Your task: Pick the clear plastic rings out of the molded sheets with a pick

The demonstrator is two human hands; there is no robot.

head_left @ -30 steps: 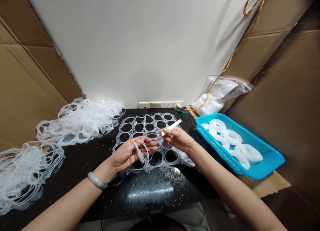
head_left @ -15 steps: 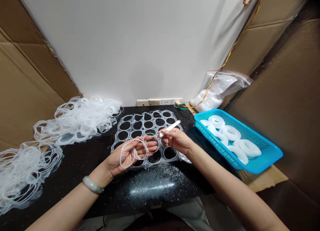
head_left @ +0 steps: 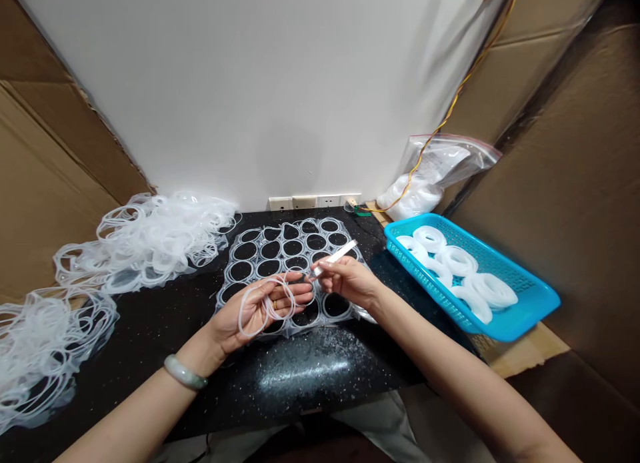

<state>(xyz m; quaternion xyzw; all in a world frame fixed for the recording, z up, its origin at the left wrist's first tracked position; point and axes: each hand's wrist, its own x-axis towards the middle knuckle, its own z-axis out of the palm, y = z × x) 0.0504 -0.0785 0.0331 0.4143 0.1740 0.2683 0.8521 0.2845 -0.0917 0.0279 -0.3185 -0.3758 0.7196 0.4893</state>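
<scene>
My left hand, palm up, holds several thin translucent rings hooked over its thumb and lying across the fingers. Close beside its fingertips, my right hand pinches a slim white and metal tool that points toward the left hand. Whether the tool's tip touches a ring is too small to tell. Beneath both hands a translucent sheet with rows of round holes lies on the black speckled table. Part of the sheet is hidden by the hands.
Tangled translucent ring scraps are heaped on the left, with another heap nearer. On the right, a blue basket holds several coils of white rings. Behind it are a clear plastic bag and a yellow-brown cable. Sockets line the wall.
The view has shifted slightly, so the surroundings sit a little further left and up. The tool and my right hand are slightly closer to my left fingertips. Both hands keep their hold.
</scene>
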